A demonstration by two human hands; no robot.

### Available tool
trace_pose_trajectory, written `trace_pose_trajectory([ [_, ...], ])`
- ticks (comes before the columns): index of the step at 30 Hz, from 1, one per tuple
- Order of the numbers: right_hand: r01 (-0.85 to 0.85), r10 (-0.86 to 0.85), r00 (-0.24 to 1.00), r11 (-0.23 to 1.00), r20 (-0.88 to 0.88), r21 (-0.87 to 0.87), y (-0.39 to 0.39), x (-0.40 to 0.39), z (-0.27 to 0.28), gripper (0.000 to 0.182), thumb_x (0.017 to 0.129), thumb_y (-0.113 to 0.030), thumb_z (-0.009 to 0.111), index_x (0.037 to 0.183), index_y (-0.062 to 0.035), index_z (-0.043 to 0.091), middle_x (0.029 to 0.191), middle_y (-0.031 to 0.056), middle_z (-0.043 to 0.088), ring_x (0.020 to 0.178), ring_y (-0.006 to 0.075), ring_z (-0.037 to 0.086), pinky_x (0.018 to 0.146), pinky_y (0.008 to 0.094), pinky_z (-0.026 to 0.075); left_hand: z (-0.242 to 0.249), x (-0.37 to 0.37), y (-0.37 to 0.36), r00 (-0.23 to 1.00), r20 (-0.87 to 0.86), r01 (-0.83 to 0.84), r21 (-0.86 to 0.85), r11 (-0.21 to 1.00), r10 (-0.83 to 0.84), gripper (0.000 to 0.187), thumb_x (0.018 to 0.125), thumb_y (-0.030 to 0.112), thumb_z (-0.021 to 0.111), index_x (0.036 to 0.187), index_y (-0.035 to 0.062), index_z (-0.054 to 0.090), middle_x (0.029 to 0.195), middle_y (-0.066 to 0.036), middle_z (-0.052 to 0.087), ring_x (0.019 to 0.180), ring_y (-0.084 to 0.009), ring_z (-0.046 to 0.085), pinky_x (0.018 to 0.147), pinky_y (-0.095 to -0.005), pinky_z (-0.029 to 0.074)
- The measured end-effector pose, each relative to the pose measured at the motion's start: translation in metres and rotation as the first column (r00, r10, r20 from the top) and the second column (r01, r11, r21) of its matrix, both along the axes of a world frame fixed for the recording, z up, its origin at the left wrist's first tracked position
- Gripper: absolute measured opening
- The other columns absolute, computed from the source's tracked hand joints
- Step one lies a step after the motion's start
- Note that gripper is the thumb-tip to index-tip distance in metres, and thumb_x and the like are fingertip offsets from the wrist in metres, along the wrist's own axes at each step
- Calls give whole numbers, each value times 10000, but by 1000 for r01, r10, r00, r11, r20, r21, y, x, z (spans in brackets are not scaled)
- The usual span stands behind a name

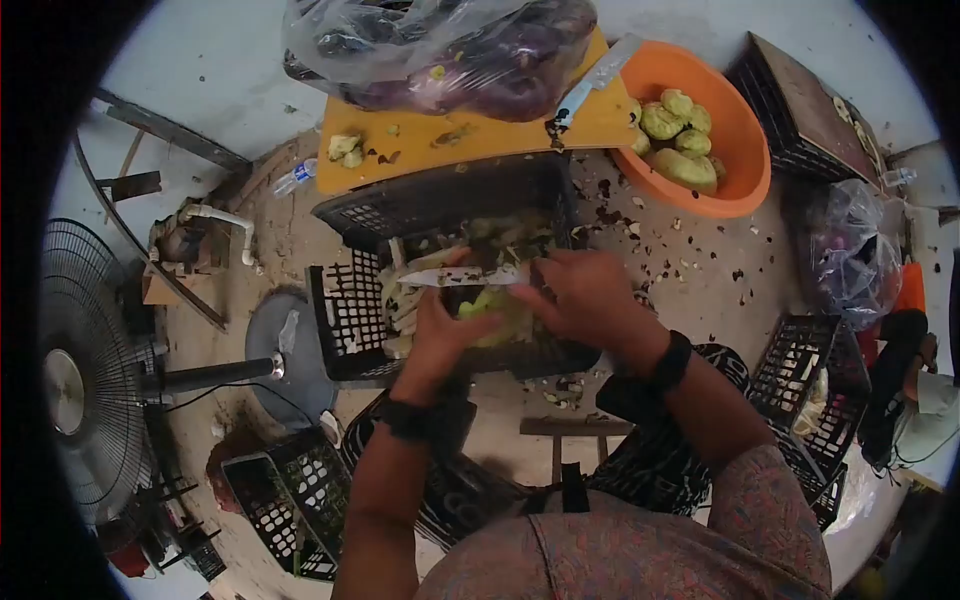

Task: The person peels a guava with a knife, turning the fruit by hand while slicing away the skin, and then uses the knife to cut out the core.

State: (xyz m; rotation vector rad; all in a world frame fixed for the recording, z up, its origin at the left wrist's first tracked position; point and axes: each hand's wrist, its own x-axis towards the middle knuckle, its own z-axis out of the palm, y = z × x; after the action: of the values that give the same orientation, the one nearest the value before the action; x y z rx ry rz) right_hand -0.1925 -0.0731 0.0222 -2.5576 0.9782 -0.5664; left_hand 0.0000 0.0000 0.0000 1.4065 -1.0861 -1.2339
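Note:
My right hand (590, 295) is closed around the handle of a knife (455, 276), whose long blade points left across the black plastic crate (345, 305) in front of me. My left hand (443, 332) is over the crate with thumb and fingers spread apart, the fingertips partly behind the blade. A pale green vegetable piece (487, 302), blurred, shows beside the left thumb and under the knife. Long pale strips (400, 318) and other cuttings lie in the crate, partly hidden by my hands.
Beyond the crate, a yellow board (390, 130) bears a bag of purple eggplants (500, 60) and a second knife (590, 85). An orange basin (745, 170) holds green vegetables (685, 170). A fan (90, 380) stands left; more crates (290, 500) flank me. Scraps litter the floor.

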Motion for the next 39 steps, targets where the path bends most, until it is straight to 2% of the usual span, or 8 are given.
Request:
trace_pose_trajectory([
  [15, 51, -52, 997, 999, 51, 12, 1, 0, 3, 327, 825, -356, 649, 717, -51, 603, 644, 124, 586, 578, 330, 600, 518, 424, 463, 3, -1, 1, 995, -84, -54, -14, 998, 53, 835, 589, 151, 816, 1314, 14, 425, 1165, -99, 562, 1061, -188, 550, 948, -312, 429],
  [17, 71, -72, 994, 997, 88, 12, -1, 3, -3, 353, 834, -364, 635, 696, -41, 596, 638, 145, 587, 569, 349, 592, 527, 440, 465, 5, -4, 3, 953, 303, 48, -58, 997, -28, 843, 587, 168, 824, 1310, 13, 420, 1178, -98, 556, 1078, -191, 541, 955, -320, 426],
  [18, 73, -74, 993, 997, 88, 14, -3, 4, -4, 353, 834, -364, 635, 696, -41, 596, 638, 145, 587, 569, 349, 592, 527, 440, 465, 0, -5, 4, 953, 303, 50, -57, 997, -30, 843, 587, 168, 824, 1310, 13, 420, 1178, -98, 556, 1078, -191, 541, 955, -320, 426],
  [24, 210, -217, 975, 970, 49, 122, -7, 7, -18, 375, 864, -344, 596, 689, -12, 587, 569, 178, 555, 547, 363, 577, 522, 436, 446, -7, -9, 3, 999, -44, -11, -84, 996, 8, 805, 631, 131, 792, 1327, 34, 400, 1200, -113, 540, 1109, -203, 539, 953, -340, 444],
  [26, 243, -330, 917, 909, 226, 338, -8, 8, -20, 412, 879, -370, 578, 696, -1, 592, 542, 171, 532, 523, 323, 576, 510, 412, 426, -6, -7, 5, 868, -480, -106, 68, 992, 126, 773, 666, 123, 759, 1341, 44, 391, 1210, -126, 539, 1123, -225, 544, 940, -371, 469],
  [29, 264, -385, 895, 865, 227, 426, -12, 8, -26, 458, 896, -404, 548, 690, 2, 596, 512, 146, 497, 483, 265, 546, 490, 384, 407, 1, -3, 6, 831, -548, -27, 134, 991, 97, 790, 714, 281, 703, 1372, 32, 345, 1298, -146, 497, 1178, -287, 525, 954, -422, 466],
  [32, 326, -411, 911, 772, 37, 546, -6, 13, -15, 477, 905, -415, 524, 687, 4, 592, 490, 122, 461, 467, 220, 513, 533, 394, 416, -15, 1, 9, 714, -698, -13, 68, 998, 56, 717, 757, 213, 698, 1360, 14, 365, 1272, -148, 521, 1136, -271, 552, 929, -410, 487],
  [39, 239, -377, 911, 814, 167, 530, -1, 14, -23, 478, 892, -407, 543, 653, 4, 590, 477, 113, 470, 483, 239, 536, 657, 436, 422, -18, -6, 3, 667, -744, -18, 43, 999, 44, 559, 944, 395, 464, 1373, 48, 377, 1353, -133, 473, 1245, -277, 471, 1048, -449, 367],
])
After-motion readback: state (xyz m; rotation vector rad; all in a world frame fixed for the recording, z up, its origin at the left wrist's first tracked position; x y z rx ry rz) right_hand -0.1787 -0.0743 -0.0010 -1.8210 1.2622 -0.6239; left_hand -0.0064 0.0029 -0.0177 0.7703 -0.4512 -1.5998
